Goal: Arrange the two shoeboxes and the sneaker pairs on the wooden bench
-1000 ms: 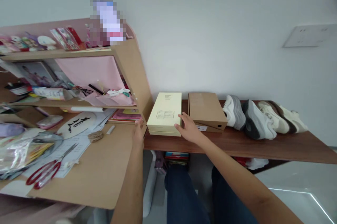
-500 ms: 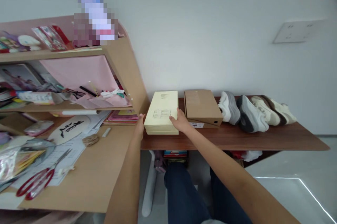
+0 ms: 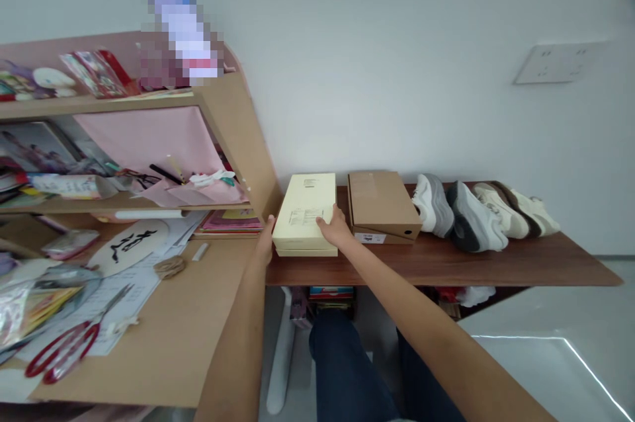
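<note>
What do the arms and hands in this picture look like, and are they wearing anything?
They are a person's, with no robot parts. The left hand and right hand are ungloved, and no sleeve, watch, bracelet or cable shows on the visible forearms.

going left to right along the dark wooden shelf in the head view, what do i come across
left hand → pale yellow box → right hand → brown cardboard box → white and grey shoes → cream shoes
</note>
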